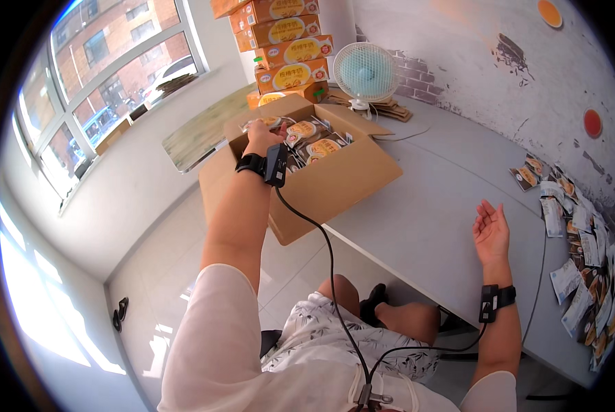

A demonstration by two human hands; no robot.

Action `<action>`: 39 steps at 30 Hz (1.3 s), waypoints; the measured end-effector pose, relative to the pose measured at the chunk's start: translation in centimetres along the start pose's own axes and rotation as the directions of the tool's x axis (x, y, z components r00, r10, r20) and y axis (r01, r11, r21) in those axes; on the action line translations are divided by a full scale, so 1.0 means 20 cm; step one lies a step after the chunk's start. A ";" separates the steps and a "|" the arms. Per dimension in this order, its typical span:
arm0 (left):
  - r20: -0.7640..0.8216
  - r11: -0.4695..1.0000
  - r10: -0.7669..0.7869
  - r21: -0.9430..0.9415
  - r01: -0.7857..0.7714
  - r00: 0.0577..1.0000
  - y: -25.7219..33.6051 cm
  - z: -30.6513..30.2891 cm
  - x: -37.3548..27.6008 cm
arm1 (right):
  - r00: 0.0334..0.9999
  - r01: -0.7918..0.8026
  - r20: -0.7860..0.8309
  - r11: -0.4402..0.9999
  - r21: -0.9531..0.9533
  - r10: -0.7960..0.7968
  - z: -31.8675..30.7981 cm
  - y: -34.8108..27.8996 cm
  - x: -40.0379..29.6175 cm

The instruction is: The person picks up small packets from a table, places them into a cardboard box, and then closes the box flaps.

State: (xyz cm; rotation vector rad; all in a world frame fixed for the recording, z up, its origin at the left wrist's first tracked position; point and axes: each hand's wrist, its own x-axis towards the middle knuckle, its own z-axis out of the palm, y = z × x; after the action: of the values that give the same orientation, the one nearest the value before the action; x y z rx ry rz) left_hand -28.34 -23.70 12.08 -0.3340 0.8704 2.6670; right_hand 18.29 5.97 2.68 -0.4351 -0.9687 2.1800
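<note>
My left hand [264, 138] reaches into an open cardboard box [333, 175] at the edge of the grey table. Its fingers are at a small printed packet [272, 121] by the box's far left corner; whether they grip it or only touch it is hard to see. Several more brown packets with a yellow oval [324, 148] fill the box near its rim. Over the tabletop, my right hand [492, 229] is turned palm up with nothing in it, its fingers slightly curled. To the right of that hand lies a long heap of brown and white packets [588, 247].
Orange printed cartons [292, 51] are stacked behind the box, beside a small fan [366, 72] and flattened cardboard [395, 110]. A cable [333, 268] runs from my left wrist device across my lap. A window [117, 67] is at left; shoes [120, 314] lie on the floor.
</note>
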 end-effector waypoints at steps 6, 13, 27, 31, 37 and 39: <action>-0.076 0.994 -0.078 0.076 0.084 0.994 0.06 -0.14 0.11 | 0.999 -0.008 -0.039 1.000 -0.005 0.007 -0.02 -0.03 -0.01; 0.106 0.993 -0.113 0.045 0.108 0.988 0.11 -0.25 0.35 | 0.999 0.003 -0.042 1.000 0.011 -0.002 -0.03 -0.02 0.00; 0.051 0.997 -0.083 0.006 0.082 0.995 0.03 -0.04 -0.23 | 0.999 -0.021 -0.039 1.000 -0.013 0.020 -0.02 -0.02 0.00; 0.190 0.991 -0.132 0.013 0.132 0.973 -0.04 0.13 -0.43 | 0.999 -0.025 -0.038 0.999 -0.020 0.025 -0.01 -0.01 -0.01; 0.548 0.970 -0.232 0.190 0.151 0.803 -0.42 0.35 -0.65 | 0.999 0.022 -0.028 1.000 -0.006 -0.022 -0.10 -0.03 0.00; 0.589 0.936 -0.322 0.315 0.156 0.741 -0.57 0.36 -0.77 | 0.999 0.017 -0.040 0.999 0.031 -0.016 -0.09 -0.02 0.02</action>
State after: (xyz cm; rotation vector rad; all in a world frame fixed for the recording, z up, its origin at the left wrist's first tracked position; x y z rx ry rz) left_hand -10.83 -14.12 16.59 0.4717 0.8380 2.1509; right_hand 19.18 7.46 1.76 -0.4524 -0.9125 2.1610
